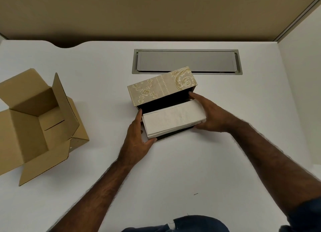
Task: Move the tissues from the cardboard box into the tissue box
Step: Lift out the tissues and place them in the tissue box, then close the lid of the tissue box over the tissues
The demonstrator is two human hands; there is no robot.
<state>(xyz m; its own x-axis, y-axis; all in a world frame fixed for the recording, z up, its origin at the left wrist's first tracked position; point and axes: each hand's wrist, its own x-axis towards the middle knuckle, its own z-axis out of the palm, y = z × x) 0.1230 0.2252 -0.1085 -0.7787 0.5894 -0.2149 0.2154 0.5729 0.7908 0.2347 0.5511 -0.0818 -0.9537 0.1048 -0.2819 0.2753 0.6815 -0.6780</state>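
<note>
A beige tissue box (161,87) with gold leaf patterns lies mid-table, its open dark inside facing me. A white stack of tissues (173,120) sits in its opening, sticking out over the front edge. My left hand (137,136) grips the stack's left end, thumb under the near corner. My right hand (210,113) holds the stack's right end, its fingers reaching along the box's right side. The brown cardboard box (36,117) stands at the left with its flaps spread, and nothing shows inside it.
A grey metal cable hatch (186,61) is set into the white table (225,162) just behind the tissue box. A beige partition wall (156,11) runs along the table's far edge, and a white side panel (302,93) closes the right.
</note>
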